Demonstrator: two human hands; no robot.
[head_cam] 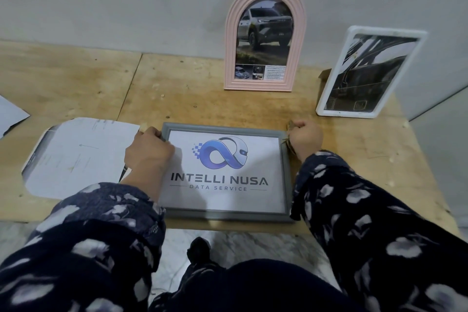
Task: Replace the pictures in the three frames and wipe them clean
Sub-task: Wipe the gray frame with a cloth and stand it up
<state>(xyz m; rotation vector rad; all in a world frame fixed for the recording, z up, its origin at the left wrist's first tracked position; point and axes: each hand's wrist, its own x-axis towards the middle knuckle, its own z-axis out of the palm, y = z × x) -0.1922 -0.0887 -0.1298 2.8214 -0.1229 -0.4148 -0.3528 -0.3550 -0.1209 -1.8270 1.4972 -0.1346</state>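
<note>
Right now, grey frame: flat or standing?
Flat. The grey frame lies face-up on the wooden table, logo print showing, left hand and right hand holding its sides.

Grey rectangular frame point(226, 216): held white sheet with blue-purple logo, dark lettering. Pink arched ribbed frame point(265, 33): showed silver vehicle photo. White rounded frame point(371, 71): showed black-and-white picture. Tan plywood counter point(177, 88). Navy sleeves point(367, 223), pale floral print.

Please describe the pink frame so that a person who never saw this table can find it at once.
Look along the grey wall behind the wooden table. The pink frame stands upright against it, left of the white frame. Only it has an arched top, and it shows a car.
</note>
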